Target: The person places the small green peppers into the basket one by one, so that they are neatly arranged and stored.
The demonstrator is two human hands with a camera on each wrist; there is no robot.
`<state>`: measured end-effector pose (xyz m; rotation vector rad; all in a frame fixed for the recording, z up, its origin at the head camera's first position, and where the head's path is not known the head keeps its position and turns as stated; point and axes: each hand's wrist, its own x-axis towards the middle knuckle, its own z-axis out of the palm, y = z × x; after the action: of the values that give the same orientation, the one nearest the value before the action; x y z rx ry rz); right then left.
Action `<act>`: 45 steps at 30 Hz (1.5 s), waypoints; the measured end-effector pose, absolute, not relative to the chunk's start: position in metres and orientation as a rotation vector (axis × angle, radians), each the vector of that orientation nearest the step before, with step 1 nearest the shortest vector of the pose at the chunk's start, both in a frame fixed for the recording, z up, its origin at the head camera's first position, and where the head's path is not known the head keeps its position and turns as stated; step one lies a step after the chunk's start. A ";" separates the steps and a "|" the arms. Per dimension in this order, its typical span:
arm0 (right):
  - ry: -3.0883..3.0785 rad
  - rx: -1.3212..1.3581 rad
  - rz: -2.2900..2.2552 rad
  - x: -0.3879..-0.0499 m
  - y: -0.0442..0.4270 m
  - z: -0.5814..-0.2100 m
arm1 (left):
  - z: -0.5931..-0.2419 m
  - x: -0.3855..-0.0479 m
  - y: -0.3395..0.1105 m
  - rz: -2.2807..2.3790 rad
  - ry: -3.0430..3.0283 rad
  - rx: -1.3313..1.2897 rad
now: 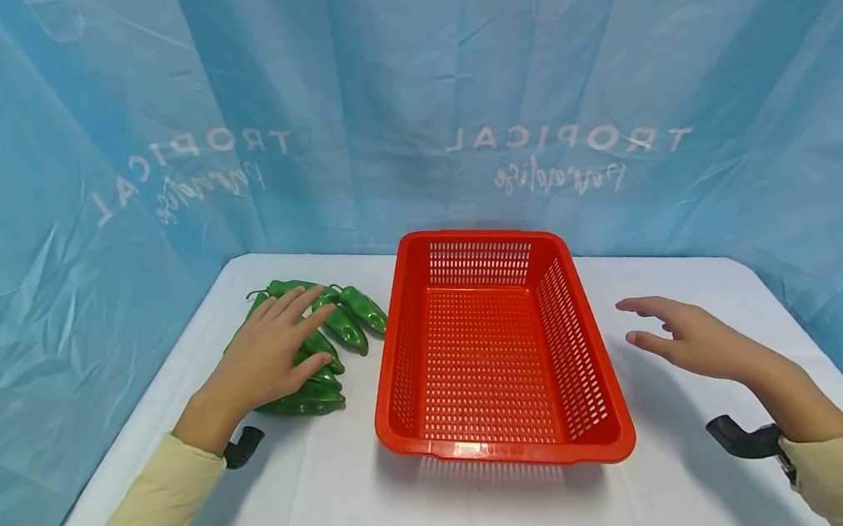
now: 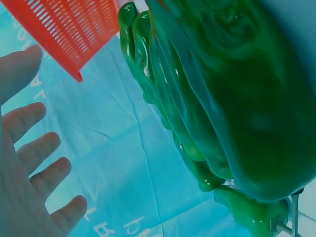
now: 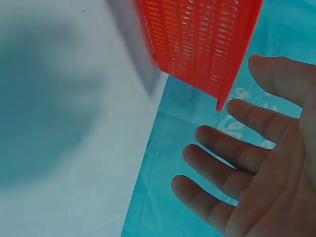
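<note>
Several glossy green peppers point(image 1: 345, 330) lie in a group on the left of the table, some with stems showing. My left hand point(image 1: 267, 352) hovers over them, fingers spread, and covers part of the group from the head view. In the left wrist view the peppers point(image 2: 192, 113) line up beside the hand point(image 2: 29, 168), apart from its fingers. A red perforated plastic basket point(image 1: 486, 358) stands in the middle, its inside bare. To the right of it my right hand point(image 1: 687, 336) is held in the air, fingers extended and holding nothing; the basket point(image 3: 192, 44) is close by in the right wrist view.
A white cloth point(image 1: 321, 489) covers the table. Blue printed sheeting point(image 1: 408, 114) hangs behind it and along both sides. Dark wrist-worn devices point(image 1: 745, 437) show below both hands.
</note>
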<state>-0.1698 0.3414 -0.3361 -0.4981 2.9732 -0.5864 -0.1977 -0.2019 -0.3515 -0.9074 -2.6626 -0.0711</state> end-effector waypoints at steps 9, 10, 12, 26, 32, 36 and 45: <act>2.987 -0.557 -0.694 -0.173 0.337 -0.338 | -0.352 -0.195 -0.201 -0.102 -2.693 -0.913; 2.987 -0.571 -0.721 -0.173 0.336 -0.339 | -0.352 -0.194 -0.201 -0.112 -2.702 -0.914; 2.984 -0.575 -0.777 -0.175 0.334 -0.341 | -0.353 -0.192 -0.202 -0.139 -2.727 -0.914; 2.741 -0.406 -1.196 -0.192 0.323 -0.355 | -0.361 -0.188 -0.200 -0.353 -2.954 -0.809; 2.436 -0.299 -1.501 -0.205 0.321 -0.358 | -0.361 -0.189 -0.200 -0.462 -2.970 -0.792; 2.332 -0.248 -1.626 -0.207 0.315 -0.355 | -0.361 -0.191 -0.200 -0.626 -2.951 -0.804; 2.162 -0.154 -1.800 -0.210 0.307 -0.359 | -0.365 -0.192 -0.202 -0.738 -2.837 -0.805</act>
<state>-0.2101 0.3066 -0.3593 -0.1542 2.1617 -1.7998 -0.1924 -0.2023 -0.3647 -0.8045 -2.8374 -0.7379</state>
